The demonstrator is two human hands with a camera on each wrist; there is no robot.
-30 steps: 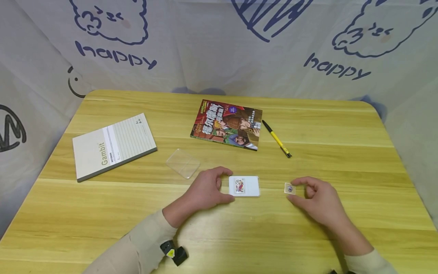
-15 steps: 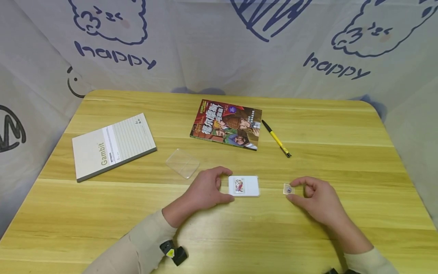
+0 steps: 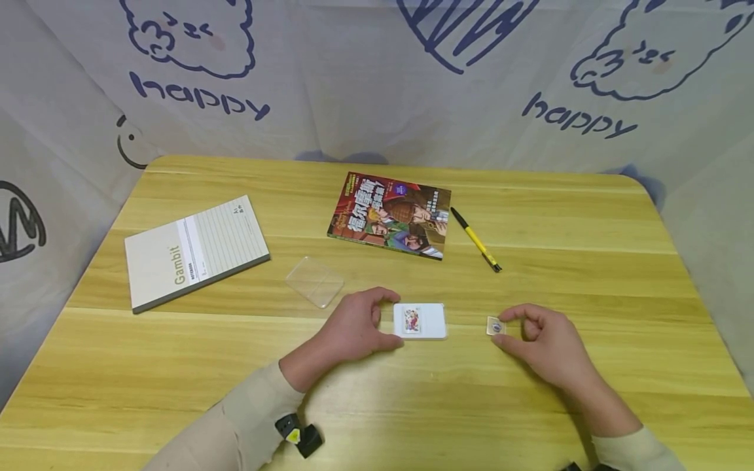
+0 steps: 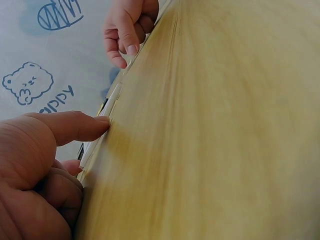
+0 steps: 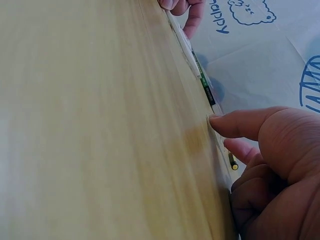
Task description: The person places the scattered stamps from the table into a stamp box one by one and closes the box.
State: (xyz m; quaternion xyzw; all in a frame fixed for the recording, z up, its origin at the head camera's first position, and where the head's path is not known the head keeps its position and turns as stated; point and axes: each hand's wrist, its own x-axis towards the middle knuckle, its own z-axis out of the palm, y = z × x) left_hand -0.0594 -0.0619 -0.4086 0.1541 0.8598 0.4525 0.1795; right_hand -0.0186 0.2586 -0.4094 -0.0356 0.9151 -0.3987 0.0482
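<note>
My left hand [image 3: 356,326] holds a flat white rectangular case [image 3: 434,320] by its left end, thumb on the near edge and forefinger on the far edge. On the case's left half lies a small colourful stamp-like picture [image 3: 412,320]. To the right, my right hand [image 3: 550,343] pinches a small clear square piece [image 3: 496,326] with a dark bluish mark in its middle, apart from the case. Both pieces look very thin from the side: the case [image 4: 95,142] shows edge-on in the left wrist view. A thin clear plastic cover [image 3: 315,282] lies beyond my left hand.
A notebook [image 3: 197,255] lies at the left of the wooden table [image 3: 412,412]. Farther back are a comic-style book [image 3: 391,214] and a yellow and black pen [image 3: 476,239]. A white cloth [image 3: 377,98] with drawings hangs behind the table.
The small clear square in my right hand has shifted slightly to the left. My left hand and the white case have stayed in place.
</note>
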